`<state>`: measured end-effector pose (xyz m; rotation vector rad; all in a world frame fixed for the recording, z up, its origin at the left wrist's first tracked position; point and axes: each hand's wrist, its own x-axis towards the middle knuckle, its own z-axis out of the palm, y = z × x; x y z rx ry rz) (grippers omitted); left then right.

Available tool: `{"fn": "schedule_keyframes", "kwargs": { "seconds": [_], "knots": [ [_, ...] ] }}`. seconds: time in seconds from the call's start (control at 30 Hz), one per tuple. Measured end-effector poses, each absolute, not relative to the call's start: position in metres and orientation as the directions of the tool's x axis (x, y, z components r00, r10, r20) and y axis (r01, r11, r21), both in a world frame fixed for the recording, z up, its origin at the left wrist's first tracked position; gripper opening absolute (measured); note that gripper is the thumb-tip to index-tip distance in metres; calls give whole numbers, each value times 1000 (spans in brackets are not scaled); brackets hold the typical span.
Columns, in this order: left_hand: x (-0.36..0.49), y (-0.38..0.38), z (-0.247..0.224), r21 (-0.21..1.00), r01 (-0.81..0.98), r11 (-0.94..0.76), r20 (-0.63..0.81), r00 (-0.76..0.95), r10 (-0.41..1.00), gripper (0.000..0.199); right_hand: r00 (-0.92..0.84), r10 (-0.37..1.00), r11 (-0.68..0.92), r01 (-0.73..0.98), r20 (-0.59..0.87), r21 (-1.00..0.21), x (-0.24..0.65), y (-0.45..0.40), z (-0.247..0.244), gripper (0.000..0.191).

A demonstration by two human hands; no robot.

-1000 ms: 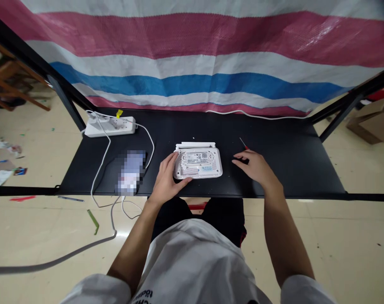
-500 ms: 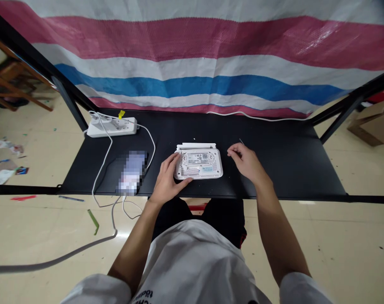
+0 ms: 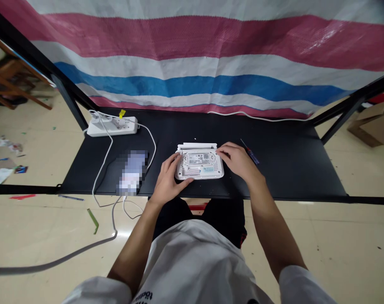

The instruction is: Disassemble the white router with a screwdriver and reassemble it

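A white router (image 3: pixel 200 173) lies underside up on the black table (image 3: pixel 283 169), with its vent holes and labels showing and its antennas folded along the far edge. My left hand (image 3: pixel 169 179) grips the router's left side. My right hand (image 3: pixel 238 160) lies over its upper right corner, fingers on the casing. Just beyond my right hand, a small screwdriver with a blue and red handle (image 3: pixel 251 153) lies on the table, untouched.
A white power strip (image 3: pixel 112 126) with white cables stands at the table's far left. A pixelated patch (image 3: pixel 133 172) hides an object left of the router. A striped tarpaulin (image 3: pixel 192 63) hangs behind the table. A cardboard box (image 3: pixel 374 128) sits on the floor to the right.
My right hand has moved left from the table onto the router's upper right corner, uncovering the screwdriver. My left hand has stayed on the router.
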<state>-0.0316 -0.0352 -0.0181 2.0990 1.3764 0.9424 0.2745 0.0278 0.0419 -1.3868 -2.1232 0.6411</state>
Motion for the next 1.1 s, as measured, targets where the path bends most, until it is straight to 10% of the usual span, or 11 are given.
{"fn": "schedule_keyframes", "kwargs": {
  "seconds": [0.5,0.7,1.1],
  "knots": [
    [-32,-36,-16,695,606,-388,283,266,922,89,-70,982,172,716,176,-676,320,7,41,25],
    [-32,-36,-17,693,606,-390,289,262,921,90,-111,992,54,782,-54,-621,351,-13,21,27],
    [-32,-36,-16,686,617,-386,283,263,922,89,-216,976,167,804,-19,-571,329,-11,20,20]
  ]
}}
